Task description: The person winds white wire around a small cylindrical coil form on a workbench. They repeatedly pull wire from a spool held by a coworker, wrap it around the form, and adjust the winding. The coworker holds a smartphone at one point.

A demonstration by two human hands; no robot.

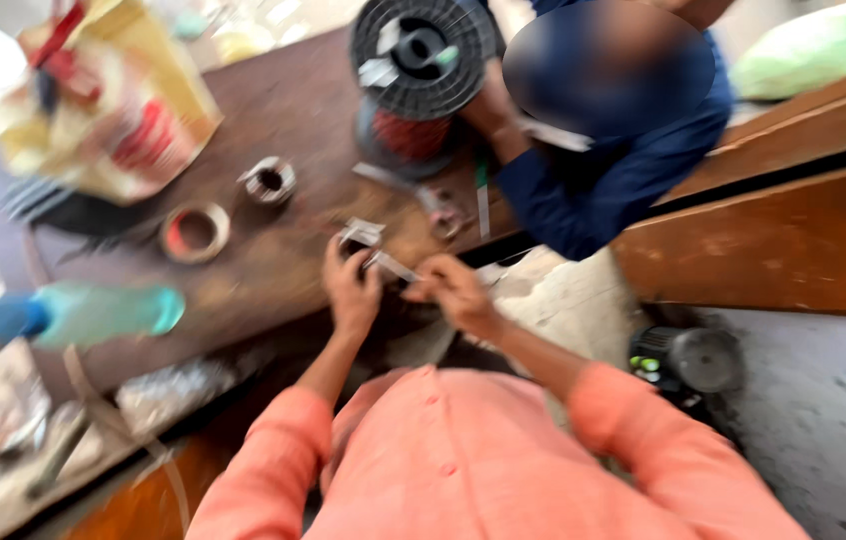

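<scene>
My left hand grips a small round metal part at the front edge of a brown wooden table. My right hand pinches a thin pale strip that runs from that part. Both arms wear orange sleeves. The frame is blurred, so the part's details are unclear.
A person in a blue shirt leans over a black spool of red wire. A tape roll, a small metal ring, a teal bottle and a yellow bag lie on the table. A black motor sits on the floor at right.
</scene>
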